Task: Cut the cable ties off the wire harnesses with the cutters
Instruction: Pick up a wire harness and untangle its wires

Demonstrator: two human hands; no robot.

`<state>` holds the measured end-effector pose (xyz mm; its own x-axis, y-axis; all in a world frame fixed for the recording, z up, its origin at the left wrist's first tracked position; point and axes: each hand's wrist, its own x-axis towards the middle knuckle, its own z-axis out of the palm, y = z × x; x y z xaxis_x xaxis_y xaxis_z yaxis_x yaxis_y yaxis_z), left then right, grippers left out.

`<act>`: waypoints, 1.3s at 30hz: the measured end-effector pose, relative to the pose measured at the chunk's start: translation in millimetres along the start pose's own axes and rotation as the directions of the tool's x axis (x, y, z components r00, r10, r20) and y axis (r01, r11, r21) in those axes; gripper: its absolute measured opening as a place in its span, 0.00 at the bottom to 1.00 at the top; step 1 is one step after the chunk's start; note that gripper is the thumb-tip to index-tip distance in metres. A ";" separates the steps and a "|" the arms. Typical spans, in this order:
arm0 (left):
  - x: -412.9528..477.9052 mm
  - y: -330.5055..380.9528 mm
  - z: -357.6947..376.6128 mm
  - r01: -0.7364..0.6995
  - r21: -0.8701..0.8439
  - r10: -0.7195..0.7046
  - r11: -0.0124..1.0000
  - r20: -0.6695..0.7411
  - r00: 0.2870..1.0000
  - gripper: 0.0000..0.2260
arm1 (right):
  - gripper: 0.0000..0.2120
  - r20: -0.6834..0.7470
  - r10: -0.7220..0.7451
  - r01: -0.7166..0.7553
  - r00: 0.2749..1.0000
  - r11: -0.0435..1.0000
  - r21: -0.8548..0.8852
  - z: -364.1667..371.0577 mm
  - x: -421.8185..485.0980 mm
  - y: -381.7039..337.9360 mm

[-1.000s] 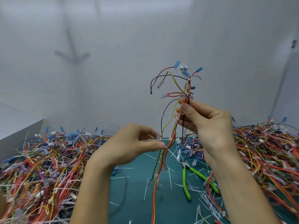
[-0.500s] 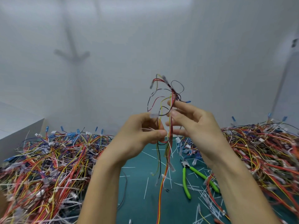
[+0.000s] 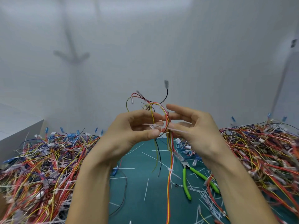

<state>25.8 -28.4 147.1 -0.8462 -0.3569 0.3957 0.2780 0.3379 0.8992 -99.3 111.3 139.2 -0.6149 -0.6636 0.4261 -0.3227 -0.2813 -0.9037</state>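
Both hands are raised above the green mat (image 3: 140, 188) with a wire harness (image 3: 169, 175) of red, yellow and black wires between them. My left hand (image 3: 129, 128) pinches a white cable tie (image 3: 154, 126) and the wires at thumb and fingertips. My right hand (image 3: 192, 126) holds the harness bundle with its lower fingers; a second tie strip (image 3: 178, 130) crosses them, and the upper fingers are stretched out. The harness loops above the hands and hangs down to the mat. The green-handled cutters (image 3: 186, 181) lie on the mat below my right wrist, untouched.
A big heap of tangled harnesses (image 3: 40, 167) fills the left side, another heap (image 3: 262, 151) the right. Cut white tie pieces (image 3: 207, 199) litter the mat. A grey box edge (image 3: 19, 136) stands far left. A white wall is behind.
The hands have come close together and the harness top has dropped and curled over. My left hand rose from the lower wires to the tie at my right hand's fingertips.
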 end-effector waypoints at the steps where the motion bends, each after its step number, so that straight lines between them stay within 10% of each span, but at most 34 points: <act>1: -1.4 0.2 -2.3 0.001 0.003 -0.002 1.000 0.033 0.999 0.15 | 0.23 -0.016 -0.005 0.006 1.000 1.000 0.031 0.1 0.5 0.7; 21: -4.8 4.1 -4.7 0.040 -0.354 -0.057 0.935 -0.038 0.998 0.11 | 0.19 -0.153 -0.140 0.151 0.978 0.986 0.066 -3.7 3.0 0.4; 30: -1.3 4.0 -7.0 -0.014 -0.495 -0.011 0.869 -0.048 0.999 0.10 | 0.17 -0.295 -0.308 0.188 0.905 0.909 -0.372 -3.7 0.6 3.3; 39: -9.7 5.7 -19.5 0.022 -0.246 -0.053 0.969 -0.118 0.992 0.16 | 0.15 -0.293 -0.247 0.154 0.924 0.940 -0.306 -3.6 0.9 3.2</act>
<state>44.4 -40.0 152.0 -0.8001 -0.4745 0.3671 0.3623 0.1055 0.9261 -103.5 112.3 136.9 -0.6990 -0.3408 0.6287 -0.6180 -0.1545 -0.7708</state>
